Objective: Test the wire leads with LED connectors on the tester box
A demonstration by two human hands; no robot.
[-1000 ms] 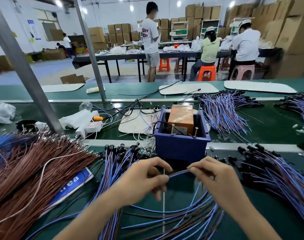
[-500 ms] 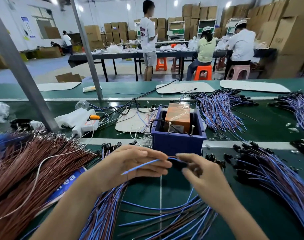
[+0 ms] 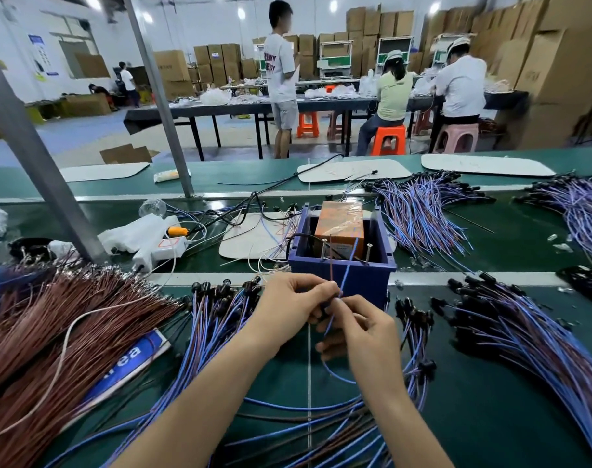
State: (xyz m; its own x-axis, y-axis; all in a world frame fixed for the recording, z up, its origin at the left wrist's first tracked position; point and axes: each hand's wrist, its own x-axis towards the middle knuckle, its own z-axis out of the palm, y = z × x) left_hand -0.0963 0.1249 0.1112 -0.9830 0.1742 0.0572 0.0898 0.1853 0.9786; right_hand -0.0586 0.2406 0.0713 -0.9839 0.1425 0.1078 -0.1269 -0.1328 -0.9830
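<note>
Two hands meet: the left hand and right hand each pinch one thin blue-and-brown wire lead, its ends rising against the dark blue plastic tester box just beyond them.

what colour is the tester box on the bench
Dark blue tester box, holding an orange block; head view shows it.

Tester box hemmed in: connector leads at 7, second lead pile at 4, purple-blue bundle at 2, white pad at 10. Bare belt lane at 6, narrow, loose blue leads across its near end.
</note>
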